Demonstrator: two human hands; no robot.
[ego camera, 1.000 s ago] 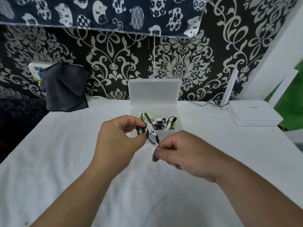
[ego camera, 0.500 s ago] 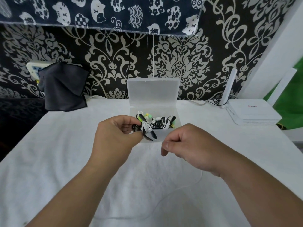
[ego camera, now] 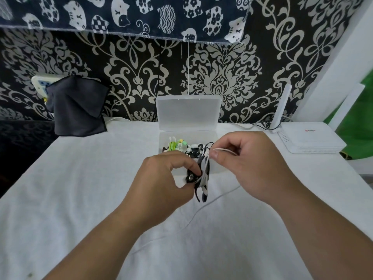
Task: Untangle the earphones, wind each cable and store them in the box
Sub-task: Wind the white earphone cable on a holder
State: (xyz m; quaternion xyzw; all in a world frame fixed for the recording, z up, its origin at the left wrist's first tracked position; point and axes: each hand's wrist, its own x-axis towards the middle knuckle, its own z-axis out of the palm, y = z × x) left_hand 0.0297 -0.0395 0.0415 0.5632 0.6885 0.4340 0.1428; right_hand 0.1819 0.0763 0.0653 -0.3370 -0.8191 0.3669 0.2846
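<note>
My left hand (ego camera: 161, 178) grips a small black-and-white coil of earphone cable (ego camera: 202, 178) just in front of the box. My right hand (ego camera: 250, 164) pinches the white cable (ego camera: 222, 196) between thumb and forefinger above the coil; the cable's loose end trails down over the cloth toward me. The clear plastic box (ego camera: 214, 168) stands open behind the hands, its lid (ego camera: 187, 112) upright against the wall. Inside lie wound earphones, green-and-white ones (ego camera: 175, 145) at the left and black-and-white ones (ego camera: 194, 149) in the middle.
A white cloth (ego camera: 80, 188) covers the table. A dark grey cloth (ego camera: 78, 108) hangs at the back left over a power strip (ego camera: 40, 83). A white router (ego camera: 310, 138) with an upright antenna sits at the back right. Patterned wallpaper stands close behind the box.
My right hand has risen from below the coil to above it, carrying the white cable up and over. The left hand has shifted slightly right and lower with the coil.
</note>
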